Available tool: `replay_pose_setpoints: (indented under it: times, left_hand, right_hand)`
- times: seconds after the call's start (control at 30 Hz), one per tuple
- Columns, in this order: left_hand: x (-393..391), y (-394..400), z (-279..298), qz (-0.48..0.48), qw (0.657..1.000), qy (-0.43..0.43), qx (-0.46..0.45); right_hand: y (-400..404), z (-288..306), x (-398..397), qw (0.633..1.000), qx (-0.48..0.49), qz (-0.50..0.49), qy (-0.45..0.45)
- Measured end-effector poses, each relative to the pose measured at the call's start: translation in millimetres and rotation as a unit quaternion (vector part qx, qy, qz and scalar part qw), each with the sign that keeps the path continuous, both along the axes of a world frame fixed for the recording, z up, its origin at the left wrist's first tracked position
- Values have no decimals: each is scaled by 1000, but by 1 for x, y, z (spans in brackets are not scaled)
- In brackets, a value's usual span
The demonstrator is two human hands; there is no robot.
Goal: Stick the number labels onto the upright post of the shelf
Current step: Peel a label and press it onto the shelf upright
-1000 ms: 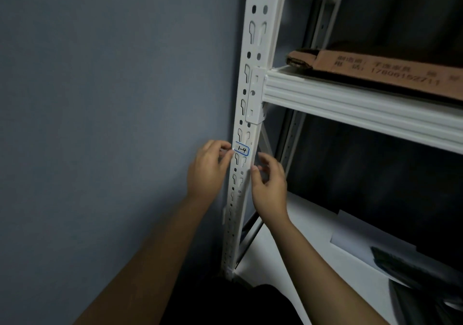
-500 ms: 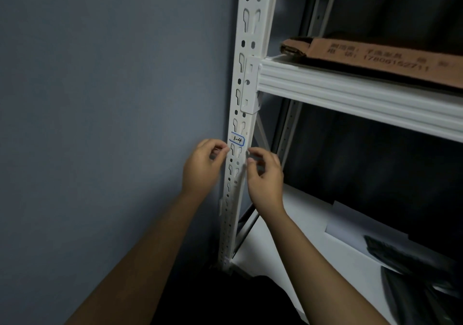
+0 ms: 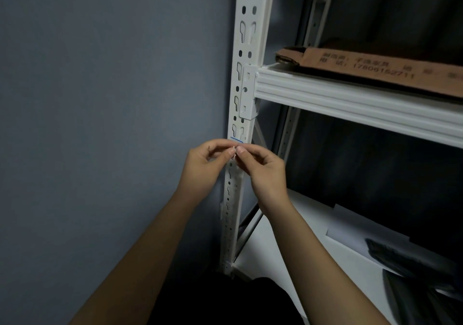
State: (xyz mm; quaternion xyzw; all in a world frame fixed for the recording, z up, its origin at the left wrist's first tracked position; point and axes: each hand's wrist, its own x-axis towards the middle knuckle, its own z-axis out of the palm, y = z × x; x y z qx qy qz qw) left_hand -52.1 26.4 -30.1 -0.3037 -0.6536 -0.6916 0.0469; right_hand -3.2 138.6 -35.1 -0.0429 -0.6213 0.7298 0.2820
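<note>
wall (image 3: 100,99): grey-blue, fills the whole left half of frame.
shelf unit: white metal, right half of frame, background behind it dark.
upright post (image 3: 246,49): white, perforated with keyhole slots and round holes, runs from top centre down to lower centre, standing just beside the wall.
upper beam (image 3: 350,104): white ribbed rail, hooked into the post by a bracket at centre, runs off right edge sloping down.
cardboard (image 3: 375,70): brown flat piece with printed text, lies on the upper shelf, upper right.
lower shelf board (image 3: 288,249): white, lower right; a pale sheet (image 3: 355,227) and a dark object (image 3: 413,262) lie on it, the dark one too dim to identify.
left hand (image 3: 203,169): centre frame, in front of the post, fingers curled, thumb and forefinger tips pinched together against the right hand's tips.
right hand (image 3: 265,169): centre frame, just right of the post, fingers curled, thumb and forefinger pinching at the same spot.
small white piece (image 3: 233,154): caught between the two hands' fingertips, in front of the post; too small to tell whether it's a label or backing.
number label (image 3: 236,139): stuck on the post face below the bracket, only its blue top edge showing, rest hidden behind the fingertips.
</note>
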Motion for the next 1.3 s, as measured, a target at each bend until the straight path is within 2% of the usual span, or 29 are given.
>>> replay_pose_setpoints:
  times: [0.07,0.23,0.33,0.43,0.53,0.6,0.67,0.73,0.8,0.93,1.03,1.1,1.17,1.3]
  left_hand:
    - [2,2,0,9,1000,-5,7]
    - [5,3,-2,21,998,-48,42]
    - [7,4,-3,12,997,-66,35]
    - [7,4,-5,11,997,-71,5]
    - [7,5,-6,14,997,-63,-31]
    - [6,5,-5,17,997,-55,-52]
    - [4,4,-3,18,996,-49,-75]
    - [2,3,-2,9,994,-56,-90]
    - [1,3,-2,7,993,-58,-100]
    - [-2,5,-2,99,988,-16,-115]
    - [-15,9,-10,174,976,7,-130]
    - [-24,13,-16,202,970,20,-136]
    - [-31,17,-19,231,961,51,-143]
    - [-39,28,-19,275,943,102,-156]
  right_hand:
    - [0,1,1,1000,7,-4,4]
    - [4,-5,7,994,98,-29,27]
    - [10,-15,7,974,209,-68,47]
    - [17,-27,3,919,367,-121,82]
    - [24,-30,-2,843,482,-197,132]
    - [28,-29,-5,788,542,-244,160]
    - [29,-27,-8,766,565,-255,169]
    - [29,-24,-8,775,559,-244,165]
    - [28,-21,-9,812,521,-220,146]
    - [26,-14,-11,920,342,-185,55]
    - [24,-9,-17,971,188,-149,-18]
    - [24,-7,-24,984,118,-130,-29]
    - [25,-5,-30,987,93,-126,-24]
    - [30,-7,-42,968,173,-180,16]
